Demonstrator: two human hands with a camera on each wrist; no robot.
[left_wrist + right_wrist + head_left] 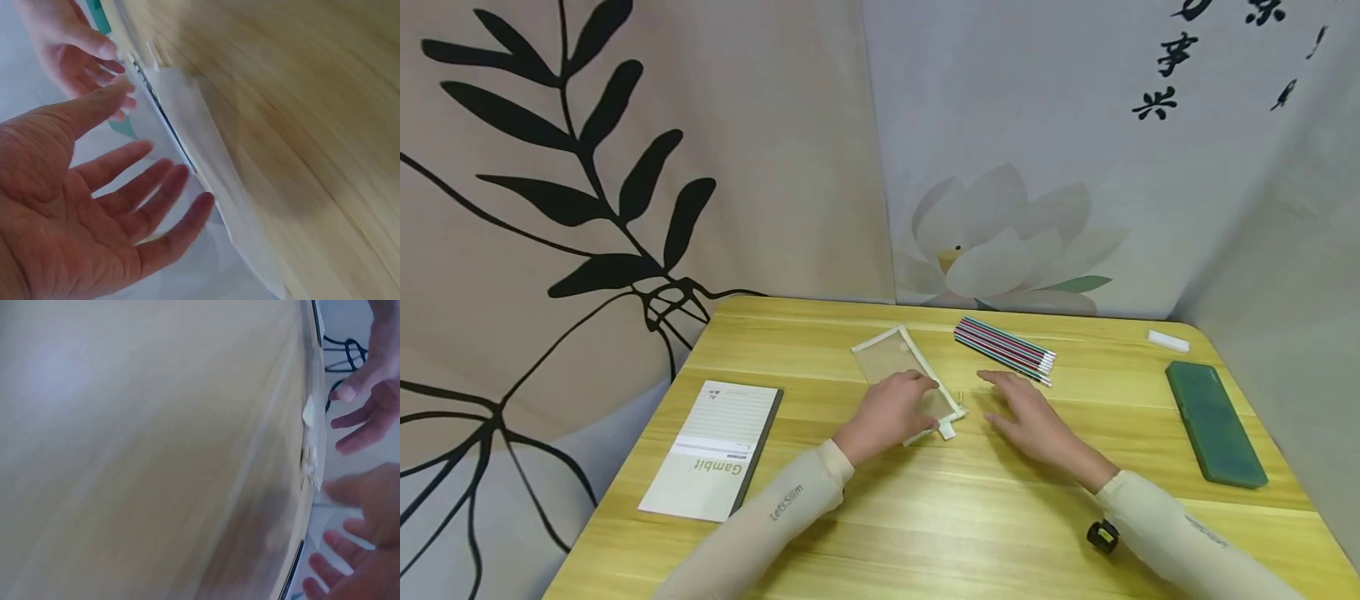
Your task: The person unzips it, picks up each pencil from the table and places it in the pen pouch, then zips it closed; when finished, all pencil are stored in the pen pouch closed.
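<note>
A translucent zip pouch with white edging (883, 354) lies at an angle on the table. My left hand (895, 412) hovers over its near part, thumb and fingers spread and loosely bent, holding nothing; the left wrist view shows the fingers of this hand (94, 206) apart above the pouch (206, 131). To the right of the pouch's zip end is my right hand (1033, 421), its thumb and fingers parted around bare air. Just beyond that hand lies a row of striped pencils (1003, 346) with pale ends. The left hand covers part of the pouch.
On the left of the wooden table (880, 517) lies a notebook (711, 450) marked Gambit. A green pencil case (1216, 423) lies near the right edge, with a small white eraser-like block (1168, 341) behind it. A printed curtain (790, 150) hangs behind the table.
</note>
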